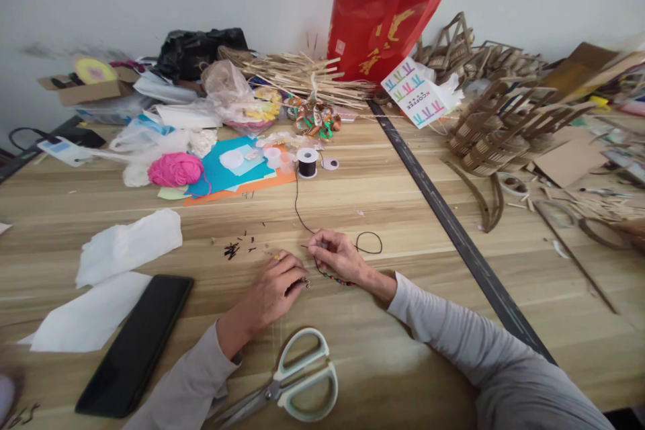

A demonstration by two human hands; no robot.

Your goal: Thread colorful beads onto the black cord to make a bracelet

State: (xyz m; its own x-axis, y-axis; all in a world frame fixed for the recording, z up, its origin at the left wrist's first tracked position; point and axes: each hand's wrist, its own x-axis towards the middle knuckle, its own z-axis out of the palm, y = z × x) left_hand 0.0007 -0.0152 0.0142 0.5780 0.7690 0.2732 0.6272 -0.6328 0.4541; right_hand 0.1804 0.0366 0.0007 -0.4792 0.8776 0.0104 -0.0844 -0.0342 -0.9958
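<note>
My right hand (336, 255) pinches a thin black cord (297, 205), whose short end pokes out past the fingertips. The cord runs back to a white spool (307, 162) wound with black and also makes a loose loop on the table to the right of the hand. Below the palm lies a strand of small coloured beads (336, 279). To the left, my left hand (272, 285) rests low over the table, fingers curled together. At its fingertips show small metallic bits (306, 281), too small to name. Short black pieces (232, 250) are scattered beyond it.
White-handled scissors (305, 376) lie nearest me, between my forearms. At left are a black phone (136, 346) and white paper sheets (128, 246). Pink yarn (175, 169), a red bag (385, 13) and thin wooden strips (302, 74) sit farther back. Small woven baskets (491, 141) stand at right.
</note>
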